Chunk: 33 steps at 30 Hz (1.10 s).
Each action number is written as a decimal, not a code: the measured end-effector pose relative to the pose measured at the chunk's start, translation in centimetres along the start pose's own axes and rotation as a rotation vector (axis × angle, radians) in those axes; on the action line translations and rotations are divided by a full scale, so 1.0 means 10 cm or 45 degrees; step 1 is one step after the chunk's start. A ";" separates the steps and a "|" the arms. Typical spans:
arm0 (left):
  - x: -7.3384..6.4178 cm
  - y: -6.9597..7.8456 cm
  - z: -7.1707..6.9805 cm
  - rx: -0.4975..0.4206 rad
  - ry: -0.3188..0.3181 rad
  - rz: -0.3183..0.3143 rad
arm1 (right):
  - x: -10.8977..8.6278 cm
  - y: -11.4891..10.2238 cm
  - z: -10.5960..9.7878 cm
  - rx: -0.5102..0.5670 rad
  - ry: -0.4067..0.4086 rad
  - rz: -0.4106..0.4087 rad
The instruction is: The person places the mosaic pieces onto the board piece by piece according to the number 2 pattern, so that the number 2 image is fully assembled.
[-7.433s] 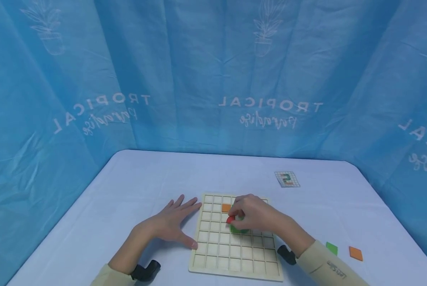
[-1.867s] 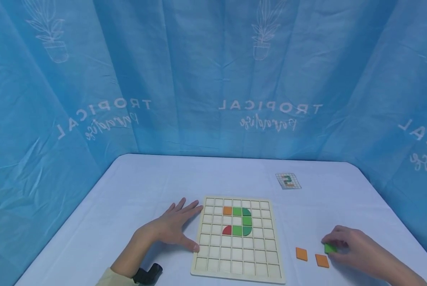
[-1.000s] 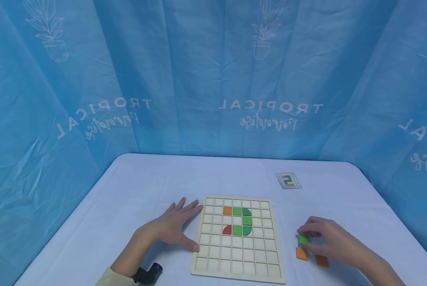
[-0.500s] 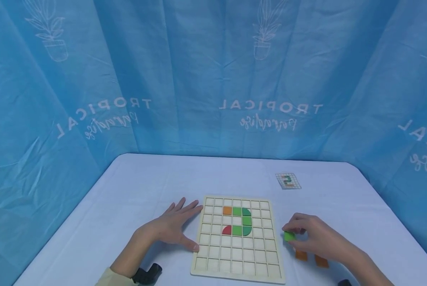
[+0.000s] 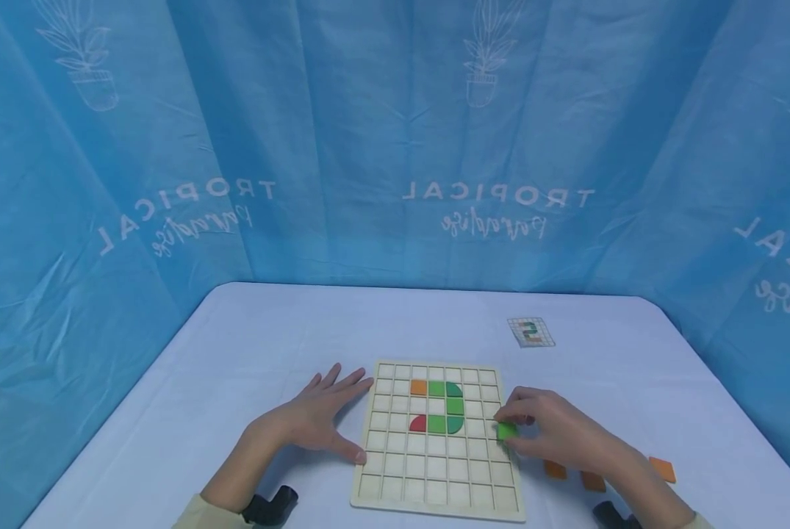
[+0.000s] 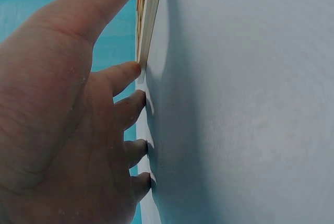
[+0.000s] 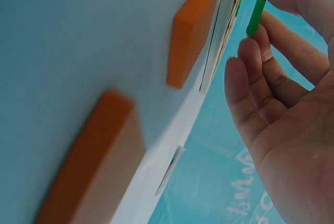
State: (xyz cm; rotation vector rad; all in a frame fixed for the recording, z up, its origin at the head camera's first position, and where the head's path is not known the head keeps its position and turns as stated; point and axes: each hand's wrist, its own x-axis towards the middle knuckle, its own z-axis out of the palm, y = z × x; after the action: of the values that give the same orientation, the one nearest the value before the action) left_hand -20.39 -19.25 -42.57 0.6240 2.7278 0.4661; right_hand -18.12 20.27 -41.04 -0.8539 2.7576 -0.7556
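Observation:
My right hand (image 5: 553, 426) pinches a green square tile (image 5: 505, 431) between thumb and fingers, over the right edge of the wooden grid board (image 5: 395, 486). The right wrist view shows that green tile (image 7: 255, 14) edge-on at the fingertips. My left hand (image 5: 315, 416) lies spread at the board's left side, thumb and index fingertip touching its edge. On the board, an orange square (image 5: 418, 387), green squares (image 5: 437, 424), dark green quarter circles (image 5: 454, 389) and a red quarter circle (image 5: 419, 423) form a hooked curve.
Orange tiles (image 5: 593, 481) lie right of the board, partly beneath my right forearm; another orange tile (image 5: 662, 469) is farther right. A small pattern card (image 5: 530, 332) lies behind the board on the white table (image 5: 289, 323). A blue curtain (image 5: 368, 147) surrounds the table.
The red quarter circle, earlier in my right hand, now lies on the board. That hand has picked up a green square from the right and carried it left to the board. My left hand stays put.

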 end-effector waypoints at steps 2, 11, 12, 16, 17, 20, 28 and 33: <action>0.00 0.01 0.00 -0.002 0.001 0.001 | 0.03 -0.02 0.01 -0.001 0.001 -0.023; -0.01 0.01 0.00 -0.003 0.003 0.007 | 0.13 -0.11 0.04 0.021 -0.031 -0.058; -0.01 0.01 0.00 -0.002 0.004 0.008 | 0.14 -0.13 0.05 0.023 -0.035 -0.059; -0.01 0.00 0.00 0.000 0.005 0.015 | 0.21 -0.19 0.08 0.027 -0.041 -0.097; -0.01 0.00 0.01 0.001 0.005 0.015 | 0.23 -0.21 0.08 0.026 -0.041 -0.104; -0.01 -0.01 0.01 0.000 0.003 0.008 | 0.28 -0.25 0.10 0.043 -0.045 -0.113; -0.01 0.00 0.01 0.001 0.005 -0.002 | 0.39 -0.37 0.17 0.014 -0.043 -0.127; -0.01 0.01 0.00 0.002 0.004 -0.001 | 0.47 -0.43 0.20 0.016 -0.071 -0.147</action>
State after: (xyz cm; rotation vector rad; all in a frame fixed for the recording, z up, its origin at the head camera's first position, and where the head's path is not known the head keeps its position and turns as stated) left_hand -20.28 -19.24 -42.57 0.6235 2.7314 0.4655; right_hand -19.30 13.75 -40.57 -1.0231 2.6708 -0.7552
